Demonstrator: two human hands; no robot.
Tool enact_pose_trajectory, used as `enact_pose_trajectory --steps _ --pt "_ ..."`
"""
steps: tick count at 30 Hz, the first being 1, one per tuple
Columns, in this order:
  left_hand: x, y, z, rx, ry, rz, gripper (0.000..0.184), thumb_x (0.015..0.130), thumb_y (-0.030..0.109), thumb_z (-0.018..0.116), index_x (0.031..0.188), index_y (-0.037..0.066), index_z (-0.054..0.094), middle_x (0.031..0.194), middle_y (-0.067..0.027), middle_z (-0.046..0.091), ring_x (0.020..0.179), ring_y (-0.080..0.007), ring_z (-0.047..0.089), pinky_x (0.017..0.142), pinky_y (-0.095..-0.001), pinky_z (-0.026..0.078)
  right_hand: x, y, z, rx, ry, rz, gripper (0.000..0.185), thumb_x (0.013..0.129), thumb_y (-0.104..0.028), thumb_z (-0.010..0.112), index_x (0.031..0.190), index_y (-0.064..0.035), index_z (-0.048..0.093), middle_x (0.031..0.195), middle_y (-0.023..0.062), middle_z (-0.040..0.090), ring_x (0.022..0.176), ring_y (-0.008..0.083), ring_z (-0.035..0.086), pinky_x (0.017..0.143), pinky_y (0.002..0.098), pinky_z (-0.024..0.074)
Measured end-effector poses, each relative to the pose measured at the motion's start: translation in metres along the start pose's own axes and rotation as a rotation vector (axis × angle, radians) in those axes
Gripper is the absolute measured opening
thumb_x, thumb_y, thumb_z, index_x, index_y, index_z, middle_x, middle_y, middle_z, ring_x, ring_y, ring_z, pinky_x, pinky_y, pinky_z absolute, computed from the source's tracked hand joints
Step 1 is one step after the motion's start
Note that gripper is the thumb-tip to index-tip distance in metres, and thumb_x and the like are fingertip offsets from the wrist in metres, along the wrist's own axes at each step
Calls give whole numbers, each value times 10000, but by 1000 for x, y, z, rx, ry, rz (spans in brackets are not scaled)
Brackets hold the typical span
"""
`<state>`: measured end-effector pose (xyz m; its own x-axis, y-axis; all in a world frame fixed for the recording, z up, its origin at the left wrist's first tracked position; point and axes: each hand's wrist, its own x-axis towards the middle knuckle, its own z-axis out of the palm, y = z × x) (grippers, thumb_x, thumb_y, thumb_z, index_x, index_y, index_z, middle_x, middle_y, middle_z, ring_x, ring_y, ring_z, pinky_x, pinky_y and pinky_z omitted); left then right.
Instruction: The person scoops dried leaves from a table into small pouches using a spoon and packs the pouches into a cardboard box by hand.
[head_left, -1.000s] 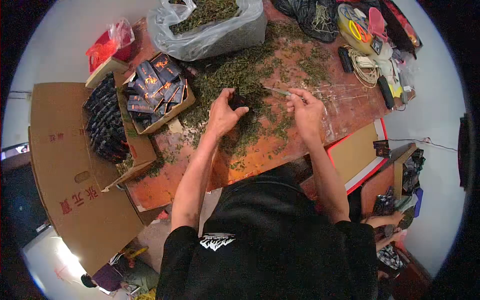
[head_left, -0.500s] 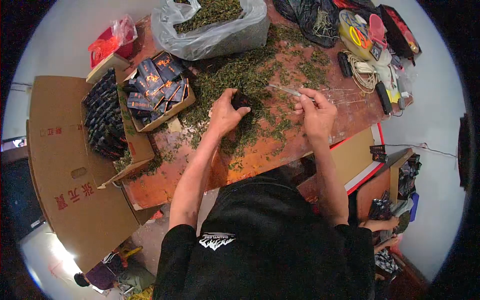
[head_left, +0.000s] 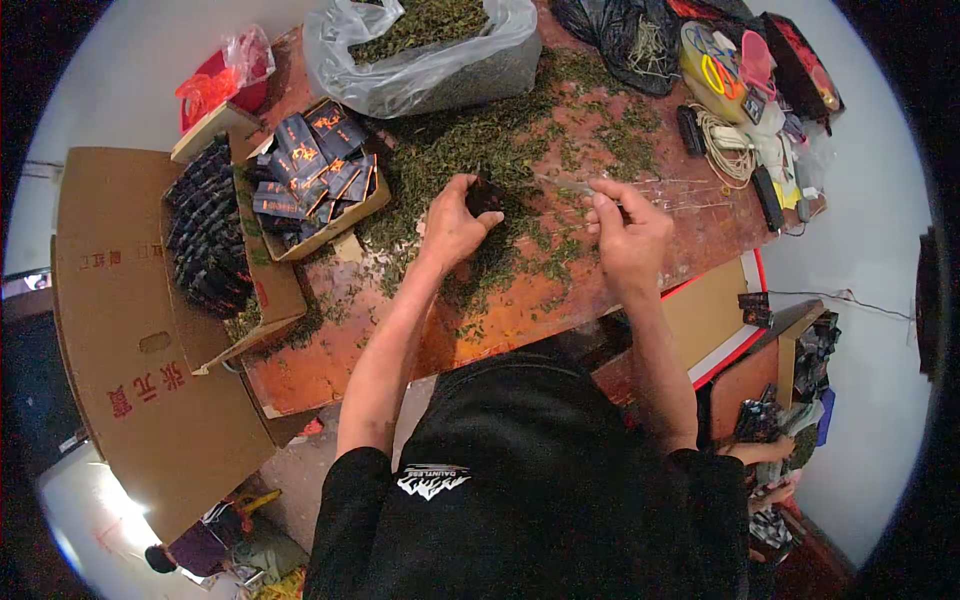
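Note:
My left hand [head_left: 457,222] is wrapped round a small dark packet [head_left: 485,200] above the loose green leaves [head_left: 450,150] on the reddish table [head_left: 520,325]. To its right, my right hand [head_left: 630,225] pinches a thin, pale, slender tool [head_left: 568,185] whose tip points left toward the packet. The two hands are apart. Left of my left hand stands an open carton [head_left: 345,220] filled with dark packets with orange marks [head_left: 300,150].
A clear plastic bag of leaves [head_left: 430,70] sits at the back. Rows of dark packets [head_left: 208,235] fill a cardboard box [head_left: 140,300] at left. Cables [head_left: 730,150] and a tub with scissors [head_left: 712,75] lie at back right. Other people's arms [head_left: 765,450] show at lower right.
My right hand has moved right, away from the packet, with the slender tool. My left hand keeps its hold on the packet. The view has shifted slightly.

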<state>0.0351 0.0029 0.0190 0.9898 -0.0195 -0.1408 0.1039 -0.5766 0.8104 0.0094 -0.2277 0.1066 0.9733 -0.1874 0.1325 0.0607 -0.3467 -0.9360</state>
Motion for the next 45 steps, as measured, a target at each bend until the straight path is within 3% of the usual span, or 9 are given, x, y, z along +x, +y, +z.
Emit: enact_pose_trajectory --steps 2,5,8,14,17,23,26,29,45 --pt "-3 11 -3 19 21 9 601 733 202 876 1206 -32 587 1112 -220 701 1050 -350 686 916 -422 524 0 1 0 -42 -14 -29 172 909 -1 658 1057 -14 745 892 112 755 711 134 722 624 273 565" --pt "-1 9 -1 16 18 2 588 732 199 877 1192 -27 587 1104 -216 701 1044 -358 684 909 -425 527 -1 -3 2 -64 -18 -60 173 903 -1 653 1051 -11 743 897 124 754 705 149 722 624 296 564" --pt "2 10 -5 31 -59 -48 756 739 314 873 1327 -33 551 1213 -247 683 1142 -363 667 992 -425 514 0 0 3 -124 -21 -132 174 892 14 642 1035 -8 739 873 142 741 697 182 721 624 315 556" --pt "6 -2 5 71 4 10 729 745 301 872 1310 -32 555 1197 -238 688 1129 -369 669 990 -430 517 2 -14 4 -285 -62 -391 174 848 49 640 993 -10 716 861 168 706 740 308 708 650 368 556" --pt "4 2 4 36 21 24 602 753 225 851 1225 -36 585 1132 -229 679 1074 -393 660 932 -467 511 2 -19 4 -318 -58 -481 194 815 69 641 986 -1 702 868 170 697 767 339 698 657 391 558" --pt "2 4 3 16 35 42 556 746 214 851 1184 -26 607 1099 -226 687 1052 -397 665 917 -468 512 4 -25 4 -402 -63 -639 252 767 98 624 993 10 694 840 181 671 764 352 687 659 404 559" --pt "2 2 4 5 44 42 556 743 213 852 1179 -30 605 1102 -232 681 1054 -403 660 915 -468 512 4 -22 4 -416 -39 -660 272 753 97 624 1003 11 690 843 177 669 758 349 682 653 404 556" --pt "3 3 2 26 23 40 572 740 217 852 1187 -35 600 1118 -240 673 1061 -412 652 918 -465 511 2 -30 2 -445 -39 -654 223 816 84 652 1008 -12 715 872 149 696 756 311 690 660 366 545" --pt "2 -1 5 37 43 28 572 747 224 848 1201 -23 603 1136 -231 673 1084 -401 648 945 -465 503 -2 -35 3 -495 -79 -703 301 734 87 628 1014 6 701 868 145 692 772 316 680 665 382 547"
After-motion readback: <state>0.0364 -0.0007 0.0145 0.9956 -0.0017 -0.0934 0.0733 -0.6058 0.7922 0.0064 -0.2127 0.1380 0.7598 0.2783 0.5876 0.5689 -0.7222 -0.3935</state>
